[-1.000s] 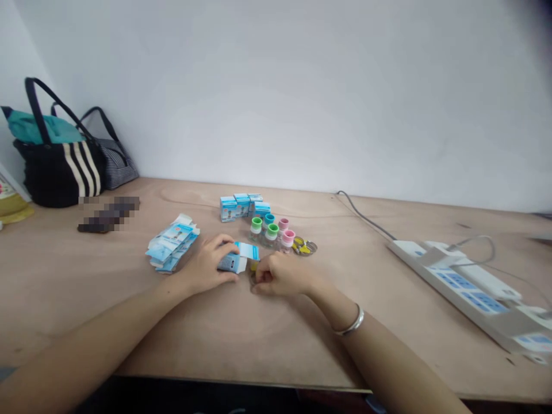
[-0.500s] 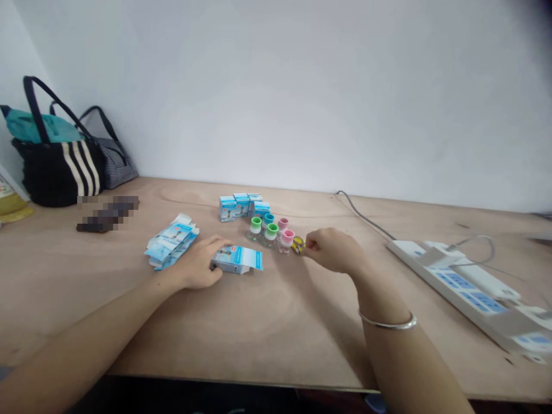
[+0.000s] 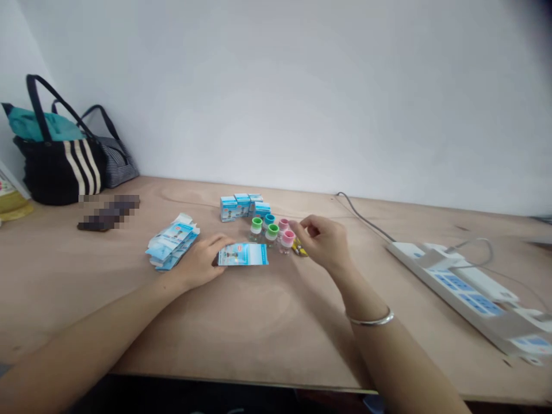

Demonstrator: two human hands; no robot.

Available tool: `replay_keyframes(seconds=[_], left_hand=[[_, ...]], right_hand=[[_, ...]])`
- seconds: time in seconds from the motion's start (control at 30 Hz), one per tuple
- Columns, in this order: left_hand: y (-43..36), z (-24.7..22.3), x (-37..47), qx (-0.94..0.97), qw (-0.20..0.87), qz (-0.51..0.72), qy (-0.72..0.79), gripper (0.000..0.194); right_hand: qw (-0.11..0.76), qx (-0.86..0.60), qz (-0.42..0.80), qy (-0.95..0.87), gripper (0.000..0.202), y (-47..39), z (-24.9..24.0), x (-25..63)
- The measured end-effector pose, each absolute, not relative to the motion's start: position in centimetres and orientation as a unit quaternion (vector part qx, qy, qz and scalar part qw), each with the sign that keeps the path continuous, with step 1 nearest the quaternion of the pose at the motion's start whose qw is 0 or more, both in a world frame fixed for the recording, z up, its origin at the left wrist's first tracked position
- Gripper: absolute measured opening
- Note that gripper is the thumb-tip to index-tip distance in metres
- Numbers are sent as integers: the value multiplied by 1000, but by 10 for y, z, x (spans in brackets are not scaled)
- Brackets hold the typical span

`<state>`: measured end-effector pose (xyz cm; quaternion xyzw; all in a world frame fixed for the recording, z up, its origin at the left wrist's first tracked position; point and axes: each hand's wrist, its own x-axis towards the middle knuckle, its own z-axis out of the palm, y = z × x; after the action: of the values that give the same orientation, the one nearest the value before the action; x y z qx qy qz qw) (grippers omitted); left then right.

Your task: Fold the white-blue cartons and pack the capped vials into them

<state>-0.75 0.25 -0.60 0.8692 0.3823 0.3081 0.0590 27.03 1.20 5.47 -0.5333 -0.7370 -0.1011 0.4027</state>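
Observation:
My left hand (image 3: pixel 202 261) grips the left end of a small blue and white box (image 3: pixel 244 254), whose flap points right. To the left of that hand lies a pile of flattened blue boxes (image 3: pixel 172 242). Several small clear jars with green (image 3: pixel 272 232), blue and pink rims (image 3: pixel 288 238) stand just behind the held box. My right hand (image 3: pixel 321 238) hovers right beside the pink-rimmed jars, fingers curled; whether anything is between them is hidden. Something yellow (image 3: pixel 299 248) lies on the table under its fingers.
Closed blue boxes (image 3: pixel 241 206) stand behind the jars. A white power strip (image 3: pixel 457 293) with plugs and a grey cable lies at the right. Bags (image 3: pixel 60 167) and a dark, pixelated object (image 3: pixel 110 213) are at the left, beside a yellow-bottomed container (image 3: pixel 15 204).
My right hand has moved left, nearer the pink-rimmed jars. The box in my left hand has tilted, so its printed face shows more and its side less.

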Motion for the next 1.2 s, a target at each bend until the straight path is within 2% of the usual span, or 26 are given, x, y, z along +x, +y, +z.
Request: replay_keyframes(seconds=[0.07, 0.13, 0.2, 0.37, 0.5, 0.6, 0.83, 1.0, 1.2], left_hand=[[3, -9, -7, 877, 39, 317, 360, 49], [2, -11, -8, 882, 40, 323, 340, 49], [0, -12, -9, 882, 67, 335, 326, 54], [-3, -13, -10, 851, 173, 372, 329, 34], [2, -21, -5, 773, 317, 431, 340, 45], [8, -28, 1, 704, 381, 468, 374, 40], [12, -29, 9, 662, 373, 480, 438, 27], [9, -19, 6, 680, 369, 457, 439, 30], [10, -18, 2, 676, 422, 450, 403, 34]], right_hand=[[422, -423, -64, -800, 28, 5, 45, 250], [381, -334, -36, -861, 22, -1, 32, 232], [330, -295, -16, -896, 31, -4, 20, 220], [303, -318, 31, -898, 39, -3, 1, 217], [304, -324, 79, -892, 31, 1, 1, 220], [294, -315, 98, -897, 27, 3, 3, 220], [285, -315, 107, -899, 26, 3, 5, 219], [311, -322, 120, -886, 25, 2, 7, 219], [337, -334, 128, -871, 30, 2, 10, 222]])
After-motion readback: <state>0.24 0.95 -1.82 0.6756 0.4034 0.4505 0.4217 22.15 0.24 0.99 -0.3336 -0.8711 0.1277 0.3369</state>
